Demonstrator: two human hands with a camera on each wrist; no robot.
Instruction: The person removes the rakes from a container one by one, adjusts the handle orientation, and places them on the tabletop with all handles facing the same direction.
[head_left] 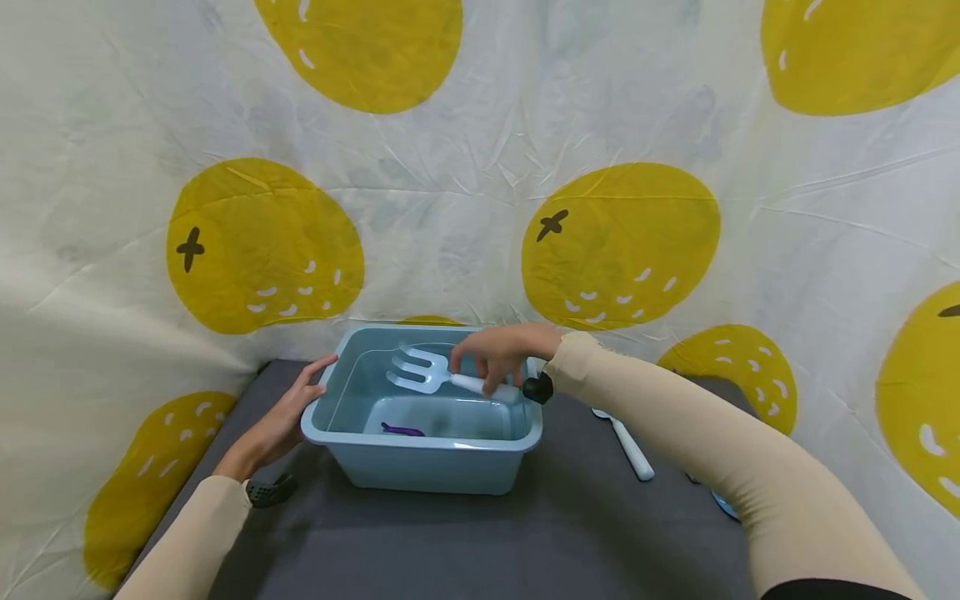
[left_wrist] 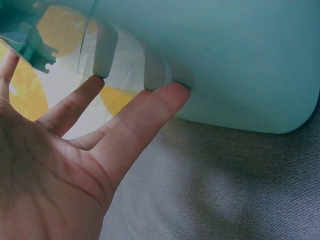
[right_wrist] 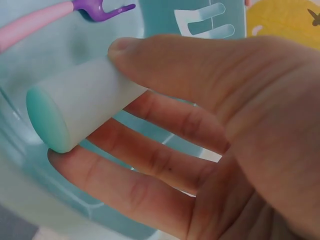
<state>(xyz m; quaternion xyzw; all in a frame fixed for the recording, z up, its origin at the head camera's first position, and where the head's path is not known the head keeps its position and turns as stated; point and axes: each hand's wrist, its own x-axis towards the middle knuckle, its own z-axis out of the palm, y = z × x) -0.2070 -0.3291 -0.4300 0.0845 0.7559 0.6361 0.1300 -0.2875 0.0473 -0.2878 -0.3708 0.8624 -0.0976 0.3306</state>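
Observation:
A light blue plastic basin [head_left: 435, 467] sits on the dark grey cloth. My left hand [head_left: 288, 412] is at its left side, and straight fingertips touch the outer wall [left_wrist: 240, 60] in the left wrist view. Over the basin's right half, my right hand [head_left: 498, 354] holds a toy garden fork [head_left: 427, 372] by its white handle [right_wrist: 82, 102], thumb on one side and fingers on the other. The fork's pale blue tines point left, inside the basin's outline. On the basin floor lies a tool with a purple head [right_wrist: 100, 10] and a pink handle [right_wrist: 37, 22].
Right of the basin, a white-handled tool [head_left: 633, 450] lies on the cloth, partly behind my right forearm. A blue object [head_left: 726, 506] shows beside the right sleeve, mostly hidden. A white curtain with yellow fruit prints [head_left: 622, 242] hangs close behind the basin.

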